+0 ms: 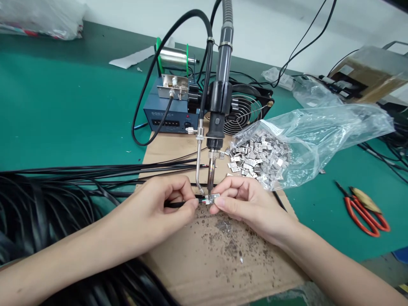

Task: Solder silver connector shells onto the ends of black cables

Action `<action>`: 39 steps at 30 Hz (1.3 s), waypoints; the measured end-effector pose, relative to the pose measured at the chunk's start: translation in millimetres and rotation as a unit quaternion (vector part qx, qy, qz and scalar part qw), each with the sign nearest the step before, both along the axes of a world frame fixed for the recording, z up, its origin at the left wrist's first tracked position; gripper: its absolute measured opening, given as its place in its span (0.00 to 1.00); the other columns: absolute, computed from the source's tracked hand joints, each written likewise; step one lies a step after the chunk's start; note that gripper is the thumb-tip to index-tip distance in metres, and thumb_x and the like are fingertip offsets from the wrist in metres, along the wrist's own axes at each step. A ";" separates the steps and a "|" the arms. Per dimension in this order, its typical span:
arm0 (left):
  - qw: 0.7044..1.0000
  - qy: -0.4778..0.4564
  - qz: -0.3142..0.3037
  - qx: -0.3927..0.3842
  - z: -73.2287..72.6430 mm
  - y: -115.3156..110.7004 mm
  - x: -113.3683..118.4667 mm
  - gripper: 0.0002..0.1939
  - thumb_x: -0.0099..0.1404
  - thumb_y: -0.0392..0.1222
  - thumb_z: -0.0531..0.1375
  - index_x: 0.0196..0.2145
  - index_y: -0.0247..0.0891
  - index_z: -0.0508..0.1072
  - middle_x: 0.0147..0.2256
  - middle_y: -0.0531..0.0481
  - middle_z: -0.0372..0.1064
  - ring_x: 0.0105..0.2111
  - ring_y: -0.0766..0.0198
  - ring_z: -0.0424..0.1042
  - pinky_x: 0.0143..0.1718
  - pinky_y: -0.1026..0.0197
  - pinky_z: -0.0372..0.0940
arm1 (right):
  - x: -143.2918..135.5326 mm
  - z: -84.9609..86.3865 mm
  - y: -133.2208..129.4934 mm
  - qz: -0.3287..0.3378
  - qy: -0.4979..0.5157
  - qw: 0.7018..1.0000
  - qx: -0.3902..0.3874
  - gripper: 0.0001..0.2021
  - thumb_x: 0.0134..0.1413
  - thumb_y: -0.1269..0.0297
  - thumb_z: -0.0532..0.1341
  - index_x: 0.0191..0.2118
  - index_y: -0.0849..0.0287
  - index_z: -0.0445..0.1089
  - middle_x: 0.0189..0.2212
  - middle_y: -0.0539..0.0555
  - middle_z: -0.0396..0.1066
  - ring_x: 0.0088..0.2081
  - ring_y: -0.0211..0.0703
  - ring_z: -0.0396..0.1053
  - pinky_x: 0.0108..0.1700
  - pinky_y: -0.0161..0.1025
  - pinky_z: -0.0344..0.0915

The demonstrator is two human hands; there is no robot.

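The left hand [159,204] is pinching a black cable [181,204], and the right hand [245,204] is clamping a small metal terminal [213,198] under the soldering iron tip [210,182]. Fingers are hiding the joint; the cable's bared wires are barely showing.

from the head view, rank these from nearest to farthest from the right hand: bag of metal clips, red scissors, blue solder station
From the right hand:
1. Bag of metal clips, just behind it.
2. Blue solder station, farther back and left.
3. Red scissors, far right on the green mat.
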State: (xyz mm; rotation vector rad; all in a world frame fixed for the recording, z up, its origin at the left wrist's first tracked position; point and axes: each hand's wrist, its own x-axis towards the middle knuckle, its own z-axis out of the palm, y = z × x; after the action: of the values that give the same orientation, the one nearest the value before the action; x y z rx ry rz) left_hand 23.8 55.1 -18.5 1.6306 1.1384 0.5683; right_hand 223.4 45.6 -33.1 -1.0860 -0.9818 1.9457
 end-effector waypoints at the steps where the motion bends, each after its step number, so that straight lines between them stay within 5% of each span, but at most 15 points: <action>1: 1.000 0.015 0.001 -0.004 0.1 0.1 -0.2 0.09 0.57 0.40 0.58 0.20 0.39 0.67 0.17 0.61 0.53 0.19 0.71 0.51 0.18 0.69 0.47 | -0.3 0.2 0.3 0.000 -0.004 1.000 -0.001 0.10 0.41 0.72 0.75 0.30 0.58 0.76 0.23 0.49 0.79 0.25 0.35 0.74 0.32 0.33 0.69; 17: 0.999 -0.033 0.015 -0.025 -3.5 -3.5 -0.6 0.09 0.58 0.40 0.58 0.22 0.38 0.67 0.18 0.61 0.55 0.20 0.72 0.50 0.18 0.73 0.46 | 0.8 -0.9 -0.1 0.005 0.005 1.000 -0.009 0.07 0.45 0.69 0.74 0.30 0.58 0.76 0.23 0.49 0.79 0.25 0.34 0.73 0.28 0.31 0.65; 32: 0.998 -0.051 0.023 -0.021 -6.3 -6.7 -2.4 0.10 0.59 0.41 0.59 0.22 0.37 0.68 0.19 0.60 0.59 0.20 0.72 0.54 0.19 0.75 0.50 | 2.1 -1.3 0.6 0.010 0.004 0.999 -0.037 0.13 0.39 0.59 0.76 0.28 0.59 0.75 0.22 0.51 0.79 0.17 0.27 0.57 0.19 0.30 0.46; 39: 1.000 -0.009 0.017 -0.018 -7.5 -5.5 0.1 0.09 0.58 0.42 0.58 0.22 0.38 0.67 0.18 0.60 0.58 0.20 0.71 0.53 0.18 0.73 0.49 | 0.0 -1.9 0.0 0.002 -0.003 1.000 -0.015 0.08 0.42 0.71 0.74 0.28 0.59 0.75 0.22 0.50 0.78 0.20 0.32 0.67 0.23 0.30 0.58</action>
State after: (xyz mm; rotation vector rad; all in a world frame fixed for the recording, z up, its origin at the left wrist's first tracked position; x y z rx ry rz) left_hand 24.0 49.6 -25.9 1.5761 1.1583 0.5796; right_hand 223.3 45.6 -34.9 -1.1077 -0.9623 1.9676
